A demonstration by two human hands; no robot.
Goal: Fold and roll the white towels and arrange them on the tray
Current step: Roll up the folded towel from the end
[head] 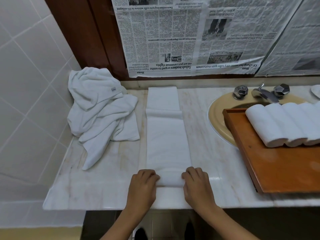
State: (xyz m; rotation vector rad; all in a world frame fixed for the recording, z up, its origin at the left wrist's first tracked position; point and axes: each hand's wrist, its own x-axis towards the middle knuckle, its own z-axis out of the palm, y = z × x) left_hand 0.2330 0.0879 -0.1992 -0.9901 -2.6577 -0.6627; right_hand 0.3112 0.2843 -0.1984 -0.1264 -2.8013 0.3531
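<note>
Towel strip [167, 135]: folded, lies from counter's [103, 193] front edge to back.
Left hand [143, 182], right hand [197, 182]: fingers curled over roll's ends.
Advice: roll tight, ends level.
Tray [277, 170]: right, rolls [284, 123] aboard.

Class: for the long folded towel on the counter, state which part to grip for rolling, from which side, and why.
Grip the roll at the near end of the folded towel, one hand at each side edge, from the front of the counter, as the left hand and right hand do. The strip runs straight away, so it should roll evenly.
</note>
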